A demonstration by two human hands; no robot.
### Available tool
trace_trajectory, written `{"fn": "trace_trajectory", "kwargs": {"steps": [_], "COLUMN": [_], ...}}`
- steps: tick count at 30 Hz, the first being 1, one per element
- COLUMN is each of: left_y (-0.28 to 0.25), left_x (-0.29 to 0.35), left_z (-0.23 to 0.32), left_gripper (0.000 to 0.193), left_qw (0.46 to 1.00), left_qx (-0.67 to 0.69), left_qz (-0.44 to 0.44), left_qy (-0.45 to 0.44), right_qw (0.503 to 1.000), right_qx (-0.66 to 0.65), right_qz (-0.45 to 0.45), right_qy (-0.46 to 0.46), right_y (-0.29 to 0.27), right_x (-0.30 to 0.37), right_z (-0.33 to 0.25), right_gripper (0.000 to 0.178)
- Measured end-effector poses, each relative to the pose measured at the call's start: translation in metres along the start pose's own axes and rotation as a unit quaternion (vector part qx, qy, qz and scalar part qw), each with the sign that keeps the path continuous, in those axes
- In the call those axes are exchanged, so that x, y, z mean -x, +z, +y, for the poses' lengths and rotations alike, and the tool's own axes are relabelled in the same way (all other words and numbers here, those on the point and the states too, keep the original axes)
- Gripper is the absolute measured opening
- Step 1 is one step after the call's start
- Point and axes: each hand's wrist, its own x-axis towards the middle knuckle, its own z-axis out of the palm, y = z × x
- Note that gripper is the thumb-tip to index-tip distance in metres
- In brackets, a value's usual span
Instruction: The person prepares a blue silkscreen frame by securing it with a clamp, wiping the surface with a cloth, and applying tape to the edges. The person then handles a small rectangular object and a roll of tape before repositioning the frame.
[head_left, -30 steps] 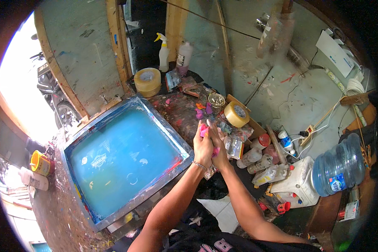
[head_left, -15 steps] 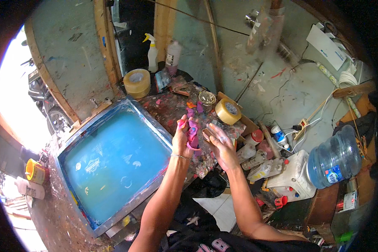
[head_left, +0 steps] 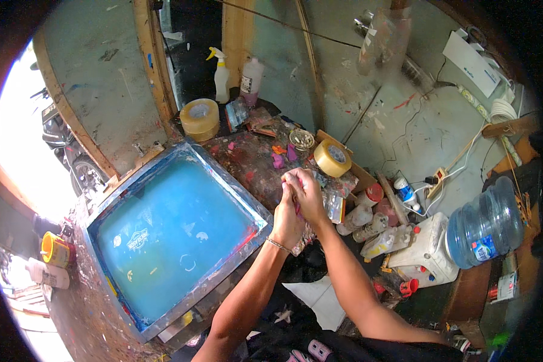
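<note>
My left hand (head_left: 288, 222) and my right hand (head_left: 308, 196) are closed against each other over the paint-stained table. Between them a sliver of pink scrap (head_left: 297, 206) shows; the rest of what they enclose is hidden. Just beyond my fingers lie loose purple scraps (head_left: 278, 160) and a small orange scrap (head_left: 278, 149). To the left rests a screen-printing frame (head_left: 236, 177) with blue mesh (head_left: 169, 223) that bears pale printed shapes.
Behind the hands sit a clear tape roll (head_left: 332, 159), a round dish (head_left: 301, 139) and stacked tape rolls (head_left: 200, 120). A spray bottle (head_left: 221, 78) stands at the back. On the right are several small bottles, a white jerrycan (head_left: 425, 253) and a blue water jug (head_left: 485, 226).
My hands were apart, with pink scraps showing on the left one and the right palm turned up. Now they have come together around the scraps. The view has shifted slightly.
</note>
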Motion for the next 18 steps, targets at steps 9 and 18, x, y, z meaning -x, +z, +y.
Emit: {"fn": "trace_trajectory", "kwargs": {"steps": [9, 18], "left_y": [-0.017, -0.034], "left_x": [0.002, -0.018], "left_z": [0.016, 0.003], "left_gripper": [0.087, 0.075], "left_qw": [0.97, 0.977], "left_qx": [0.194, 0.14], "left_qz": [-0.113, -0.153], "left_qy": [-0.097, -0.043], "right_qw": [0.963, 0.97], "right_qx": [-0.176, 0.177], "right_qz": [0.189, 0.063], "right_qy": [0.072, -0.152], "right_y": [-0.026, 0.013], "right_x": [-0.01, 0.019], "right_z": [-0.046, -0.031], "right_gripper": [0.036, 0.029]}}
